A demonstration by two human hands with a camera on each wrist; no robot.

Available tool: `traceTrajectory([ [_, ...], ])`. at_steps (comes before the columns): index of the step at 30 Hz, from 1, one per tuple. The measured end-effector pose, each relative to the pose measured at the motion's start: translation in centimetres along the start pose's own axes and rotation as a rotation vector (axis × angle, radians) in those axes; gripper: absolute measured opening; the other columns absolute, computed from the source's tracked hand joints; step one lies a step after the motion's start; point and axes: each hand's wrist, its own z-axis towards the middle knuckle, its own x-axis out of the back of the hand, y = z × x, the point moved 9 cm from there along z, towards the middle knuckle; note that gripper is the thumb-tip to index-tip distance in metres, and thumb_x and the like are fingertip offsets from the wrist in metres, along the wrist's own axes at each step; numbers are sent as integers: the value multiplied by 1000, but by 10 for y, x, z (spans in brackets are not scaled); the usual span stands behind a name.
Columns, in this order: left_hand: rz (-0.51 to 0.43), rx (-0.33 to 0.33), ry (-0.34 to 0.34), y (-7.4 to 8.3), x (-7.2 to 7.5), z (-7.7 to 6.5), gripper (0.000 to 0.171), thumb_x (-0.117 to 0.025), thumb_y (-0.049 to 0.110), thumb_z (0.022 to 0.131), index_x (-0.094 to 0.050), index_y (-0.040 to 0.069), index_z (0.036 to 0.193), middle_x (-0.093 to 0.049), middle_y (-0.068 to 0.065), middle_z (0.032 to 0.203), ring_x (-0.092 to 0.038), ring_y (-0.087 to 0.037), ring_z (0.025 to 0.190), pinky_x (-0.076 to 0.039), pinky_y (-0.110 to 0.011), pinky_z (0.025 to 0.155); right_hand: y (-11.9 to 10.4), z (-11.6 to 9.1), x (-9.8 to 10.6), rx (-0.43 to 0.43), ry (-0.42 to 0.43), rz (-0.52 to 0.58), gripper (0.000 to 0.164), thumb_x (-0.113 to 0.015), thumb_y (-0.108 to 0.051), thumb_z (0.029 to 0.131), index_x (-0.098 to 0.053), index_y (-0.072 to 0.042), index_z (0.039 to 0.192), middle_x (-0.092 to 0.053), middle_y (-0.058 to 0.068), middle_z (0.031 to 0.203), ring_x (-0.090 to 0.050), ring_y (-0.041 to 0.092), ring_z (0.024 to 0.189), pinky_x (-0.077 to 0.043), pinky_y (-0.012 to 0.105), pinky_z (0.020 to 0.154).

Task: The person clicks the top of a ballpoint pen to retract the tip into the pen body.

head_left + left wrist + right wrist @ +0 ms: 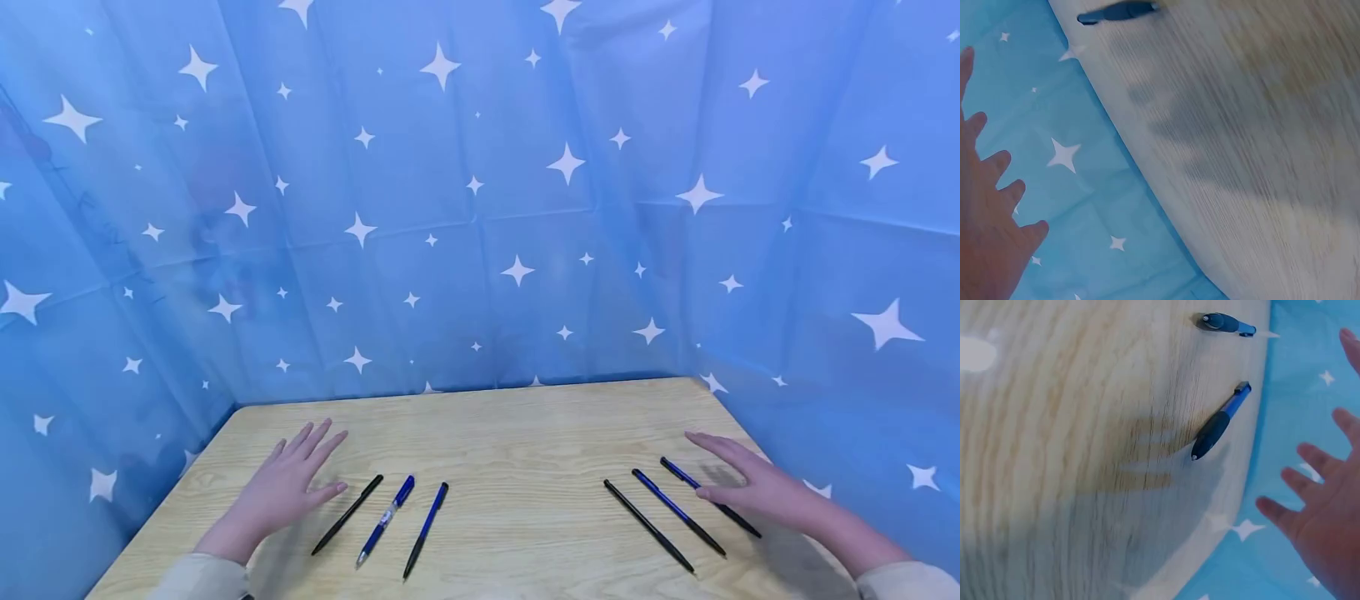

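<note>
My left hand point(287, 487) hovers over the left side of the table with its fingers spread, holding nothing. Just right of it lie a black pen point(347, 515), a blue pen with a pale patterned grip point(386, 522) and a blue pen with a black grip point(426, 531). On the other side, my right hand point(761, 483) is held out with straight fingers and holds nothing. It overlaps a blue and black pen point(678, 472) in the head view. A second blue and black pen point(677, 510) and a black pen point(648, 525) lie left of that one, all slanted.
The light wooden table point(517, 450) has rounded far corners. A blue curtain point(480, 192) with white stars hangs behind it and along both sides. Bare wood separates the two groups of pens.
</note>
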Motion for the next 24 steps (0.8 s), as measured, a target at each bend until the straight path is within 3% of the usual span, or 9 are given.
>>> traceTrajectory([
  [5,-44,-47,34,17,5,9,71,-62,51,92,-39,16,150,-35,-18,152,-36,-43,134,-31,-64,103,14,2,0,-35,-25,111,61,-63,-19,96,-37,3,146,-34,34,144,-34,60,123,-41,68,86],
  [8,-66,-65,47,30,7,13,67,-66,46,91,-44,14,147,-43,-17,146,-43,-40,129,-37,-59,101,24,1,-3,-54,-60,153,58,-60,-16,98,-36,9,144,-36,36,141,-39,59,120,-50,51,87],
  [10,-81,-69,46,39,8,16,66,-68,44,90,-47,13,145,-46,-15,143,-46,-38,128,-39,-56,101,30,0,-5,-64,-79,167,57,-60,-16,98,-36,11,142,-40,36,138,-46,54,118,-52,37,84],
  [13,-120,-83,35,54,9,24,68,-72,43,87,-49,13,143,-48,-13,141,-46,-35,127,-40,-54,101,38,-2,-7,-75,-90,206,56,-59,-15,98,-36,13,141,-44,38,133,-56,31,115,-51,27,80],
  [17,-207,-114,4,75,9,36,69,-76,44,84,-51,15,141,-49,-8,139,-46,-32,128,-41,-52,101,47,-3,-6,-87,-89,244,56,-60,-13,98,-36,16,139,-45,40,131,-56,1,106,-52,25,79],
  [24,-300,-176,-83,107,1,44,58,-71,48,87,-57,20,136,-51,0,138,-48,-24,127,-43,-47,100,55,2,-8,-72,-118,240,56,-66,-13,93,-42,16,134,-50,37,127,-59,6,103,-51,24,81],
])
